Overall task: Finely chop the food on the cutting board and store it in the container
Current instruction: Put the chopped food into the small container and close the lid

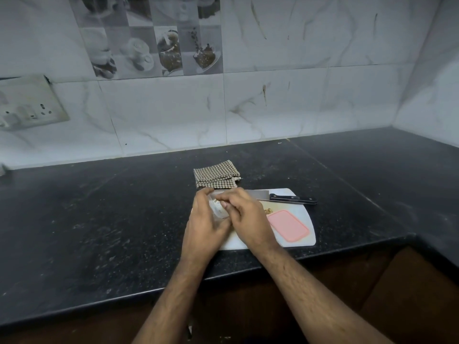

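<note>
A white cutting board [304, 212] lies on the black counter. My left hand [203, 219] grips a small clear container [218, 209] tilted over the board's left end. The fingertips of my right hand [246, 217] are pinched together at the container's mouth, where bits of chopped food [216, 201] show. A few chopped bits [268, 210] stay on the board just right of my right hand. The container's pink lid [289, 225] lies flat on the board's right half. A black-handled knife [285, 197] rests across the board's far edge, blade toward my hands.
A folded checked cloth [216, 178] lies just behind the board. The black counter [99, 219] runs left and wraps round at the right, with its front edge close below the board. A wall socket plate [29, 105] sits on the tiled wall at the left.
</note>
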`<state>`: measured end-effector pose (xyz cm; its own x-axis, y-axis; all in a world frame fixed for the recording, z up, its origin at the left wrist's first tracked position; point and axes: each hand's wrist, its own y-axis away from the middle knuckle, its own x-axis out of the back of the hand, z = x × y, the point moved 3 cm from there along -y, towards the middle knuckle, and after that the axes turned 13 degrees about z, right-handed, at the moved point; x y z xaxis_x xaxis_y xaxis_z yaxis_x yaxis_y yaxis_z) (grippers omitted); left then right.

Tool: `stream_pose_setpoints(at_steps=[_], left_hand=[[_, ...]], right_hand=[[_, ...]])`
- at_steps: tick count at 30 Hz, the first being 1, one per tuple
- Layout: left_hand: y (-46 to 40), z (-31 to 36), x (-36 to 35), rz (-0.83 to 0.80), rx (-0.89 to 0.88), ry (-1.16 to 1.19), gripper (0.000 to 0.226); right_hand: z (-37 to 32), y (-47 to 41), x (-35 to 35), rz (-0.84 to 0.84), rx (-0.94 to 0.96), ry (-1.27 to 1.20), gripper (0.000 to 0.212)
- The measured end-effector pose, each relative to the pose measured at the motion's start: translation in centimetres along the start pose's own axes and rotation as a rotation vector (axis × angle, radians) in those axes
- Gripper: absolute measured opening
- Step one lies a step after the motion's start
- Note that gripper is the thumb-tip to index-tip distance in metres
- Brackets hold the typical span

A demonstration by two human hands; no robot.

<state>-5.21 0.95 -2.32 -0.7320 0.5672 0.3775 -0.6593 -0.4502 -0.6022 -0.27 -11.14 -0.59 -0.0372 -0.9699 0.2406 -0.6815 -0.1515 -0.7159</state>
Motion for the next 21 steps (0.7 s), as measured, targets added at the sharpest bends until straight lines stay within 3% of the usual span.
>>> stream_pose_setpoints(at_steps=[4,9,12,17,21], left_hand=[[-0.1,-0.3,-0.1,-0.008,0.005,0.021,0.071],[-0.1,-0.6,-0.1,-0.007,0.052,0.077,0.066],[-0.2,-1.1,0.0,0.021,0.112,0.091,0.069],[-0.5,-2.0,0.2,0.068,0.201,0.115,0.078],[-0.4,-2.1,0.3,0.106,0.204,0.107,0.077]], right_hand=[[0.3,0.1,-0.4,-0.042,-0.011,0.022,0.032],[0.3,0.3,-0.9,-0.15,0.001,0.071,0.053],[0.4,0.1,-0.5,-0.055,-0.014,0.067,0.046],[2.0,-0.3,1.2,0.253,-0.168,0.133,0.027],[3.8,-0.3,1.5,0.239,-0.386,0.215,0.022]])
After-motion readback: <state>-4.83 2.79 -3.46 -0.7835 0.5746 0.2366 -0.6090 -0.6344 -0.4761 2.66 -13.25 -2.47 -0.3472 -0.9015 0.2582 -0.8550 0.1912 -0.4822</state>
